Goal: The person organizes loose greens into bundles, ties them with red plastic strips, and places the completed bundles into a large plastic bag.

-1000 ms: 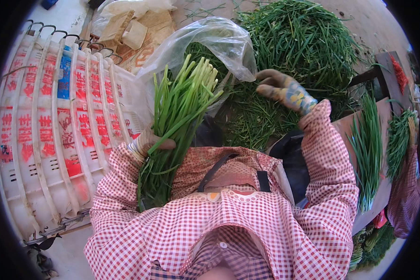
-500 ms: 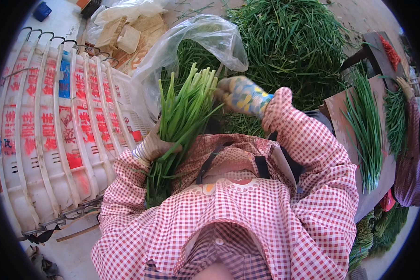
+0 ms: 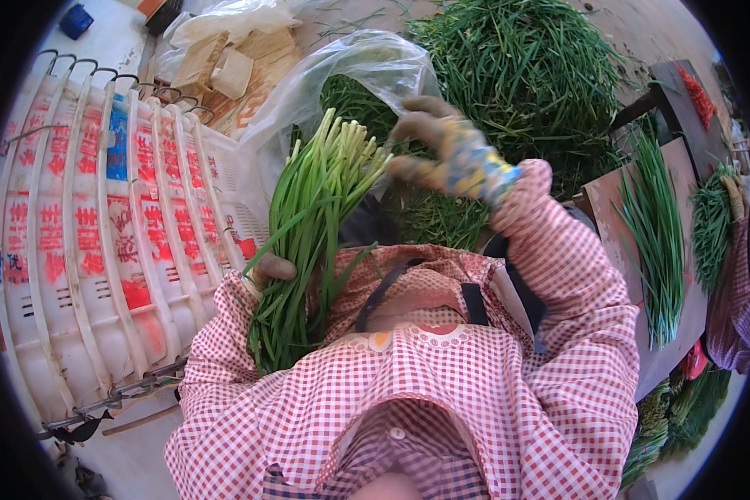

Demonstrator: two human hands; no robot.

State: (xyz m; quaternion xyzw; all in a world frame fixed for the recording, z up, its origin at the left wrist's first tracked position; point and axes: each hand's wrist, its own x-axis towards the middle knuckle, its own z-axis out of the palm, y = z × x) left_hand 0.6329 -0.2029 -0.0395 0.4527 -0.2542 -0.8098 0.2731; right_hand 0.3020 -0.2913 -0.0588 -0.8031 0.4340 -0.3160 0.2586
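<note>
A thick bunch of green chives [image 3: 312, 200] stands tilted in front of me, its pale stem ends up and its leaf tips down by my sleeve. My left hand [image 3: 273, 268], in a dirty glove, is closed round the lower part; leaves hide most of its fingers. To the right of the stem ends is my right hand [image 3: 454, 154], in a blue and yellow patterned glove, with fingers spread and nothing seen in them. Its lowest fingertip comes right up to the stems; whether it touches them I cannot tell. Behind the bunch a clear plastic bag [image 3: 283, 108] holds more greens.
A large heap of loose greens [image 3: 517, 75] lies at the back. On the left stands a white plastic crate [image 3: 83, 250] with red markings. A board [image 3: 604, 196] on the right bears a laid-out bunch [image 3: 650, 242]; beyond it another person's hand [image 3: 733, 196] is beside more greens.
My right hand has opened its fingers and swung slightly up and right of the stems. The bunch has shifted a little left, still in my left hand.
</note>
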